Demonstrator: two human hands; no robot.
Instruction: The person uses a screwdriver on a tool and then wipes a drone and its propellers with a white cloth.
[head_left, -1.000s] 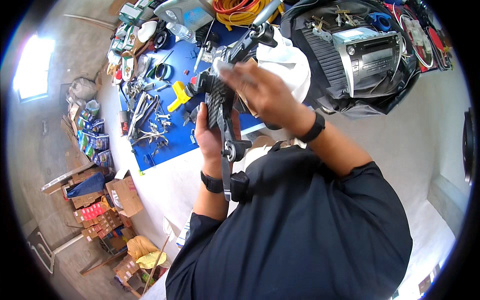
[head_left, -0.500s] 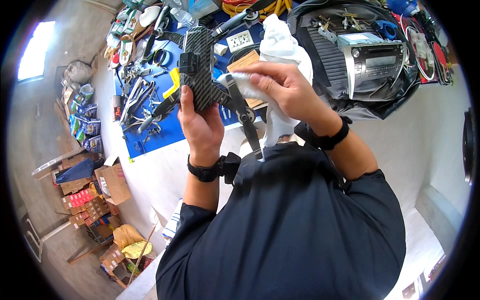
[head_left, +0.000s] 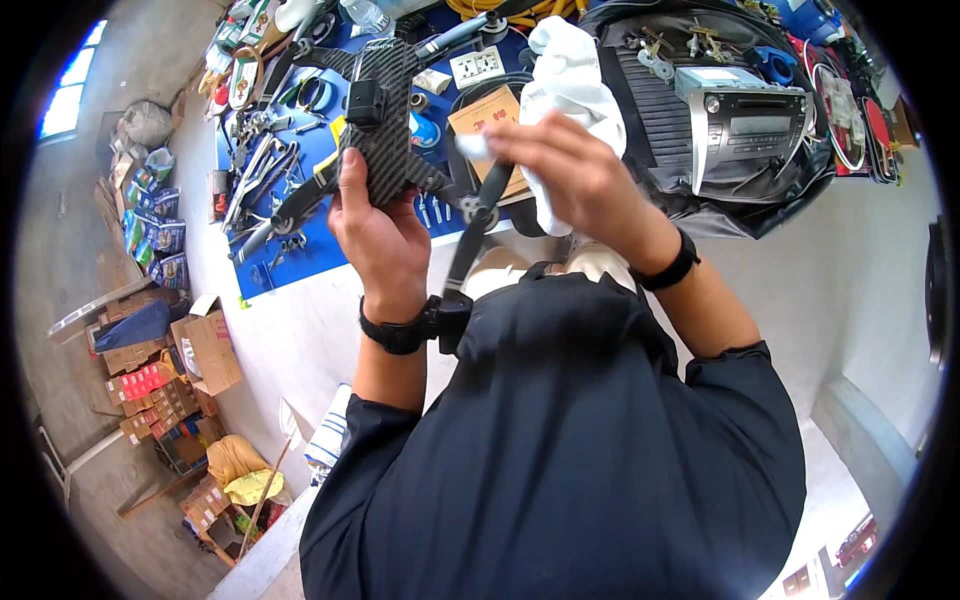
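Observation:
A quadcopter drone with a dark carbon-weave body point(head_left: 384, 150) is held up over the table in my left hand point(head_left: 382, 235), the thumb on top and the fingers curled underneath. A black block point(head_left: 365, 102) sits on its body. My right hand point(head_left: 585, 180), somewhat blurred, pinches a white cloth point(head_left: 474, 147) by the upper tip of the drone's near right propeller point(head_left: 487, 195). More white cloth point(head_left: 570, 95) lies behind that hand; whether it is the same piece is hidden. The propeller's lower blade points down toward my shirt.
On the blue table mat point(head_left: 262, 285) lie several metal tools point(head_left: 262, 180), a brown booklet point(head_left: 485, 115) and a white socket plate point(head_left: 477, 67). To the right, a car stereo point(head_left: 755, 135) rests on a black bag point(head_left: 640, 120). Cardboard boxes point(head_left: 210, 350) are stacked at the left.
The drone and my left hand have shifted slightly left. My right hand's cloth has moved off the blade's middle to near its tip, and the propeller has turned a little.

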